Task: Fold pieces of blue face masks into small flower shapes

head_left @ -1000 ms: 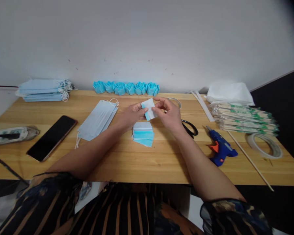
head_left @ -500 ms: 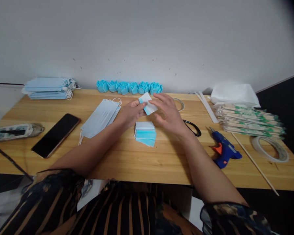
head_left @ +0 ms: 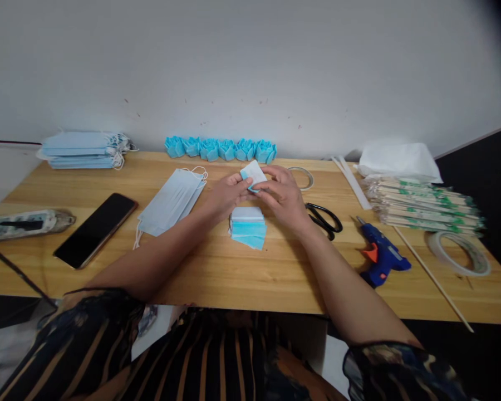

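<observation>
head view: white-and-blue piece (head_left: 254, 171) at centre of frame
left hand (head_left: 226, 195): clamped on its left side
right hand (head_left: 283, 196): pinched on its lower right edge
blue-and-white stack (head_left: 248, 228): just below, on table (head_left: 242, 278)

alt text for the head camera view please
A person's left hand and right hand hold a small blue-and-white sheet over a wooden table, near a stack of similar pieces. Behind are six blue flowers; face masks and a phone lie left, a blue glue gun right.
</observation>
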Tool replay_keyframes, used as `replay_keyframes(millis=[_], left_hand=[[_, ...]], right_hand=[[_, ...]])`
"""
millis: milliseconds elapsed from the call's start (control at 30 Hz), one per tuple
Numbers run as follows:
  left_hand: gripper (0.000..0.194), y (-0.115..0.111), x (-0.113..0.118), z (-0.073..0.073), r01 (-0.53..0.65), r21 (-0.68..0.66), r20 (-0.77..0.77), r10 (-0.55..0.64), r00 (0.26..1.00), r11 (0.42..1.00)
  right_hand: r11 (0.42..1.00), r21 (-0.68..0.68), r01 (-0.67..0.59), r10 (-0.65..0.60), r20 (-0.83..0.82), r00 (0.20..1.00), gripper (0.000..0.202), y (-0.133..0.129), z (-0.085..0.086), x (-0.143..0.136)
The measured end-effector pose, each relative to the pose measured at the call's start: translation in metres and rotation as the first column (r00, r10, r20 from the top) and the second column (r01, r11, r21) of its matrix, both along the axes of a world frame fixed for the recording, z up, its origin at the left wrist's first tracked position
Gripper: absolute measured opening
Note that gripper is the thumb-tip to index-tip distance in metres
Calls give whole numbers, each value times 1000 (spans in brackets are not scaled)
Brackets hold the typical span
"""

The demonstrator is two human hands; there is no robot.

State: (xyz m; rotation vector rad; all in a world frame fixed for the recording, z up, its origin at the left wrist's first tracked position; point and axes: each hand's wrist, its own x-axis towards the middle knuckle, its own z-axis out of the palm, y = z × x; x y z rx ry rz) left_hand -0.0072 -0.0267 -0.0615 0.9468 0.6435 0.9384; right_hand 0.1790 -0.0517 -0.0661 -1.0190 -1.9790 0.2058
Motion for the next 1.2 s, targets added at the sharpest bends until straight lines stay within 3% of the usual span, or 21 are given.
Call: replay_keyframes(millis=[333,867,1200], left_hand=[[18,0,6,-5,-28,-7,-25,28,999,1000],[8,-4,4,0,-44,-51,11,45,999,998],[29,-2,5,-6,-19,-11,5,19,1000,1000]], right_hand=[[945,-307,116,-206,-281,937,16,-8,5,-13],[920,-362,152,-283,-343,895,14,-12,9,-20],[908,-379,180,-314,-328,891,15,-11,9,-20]])
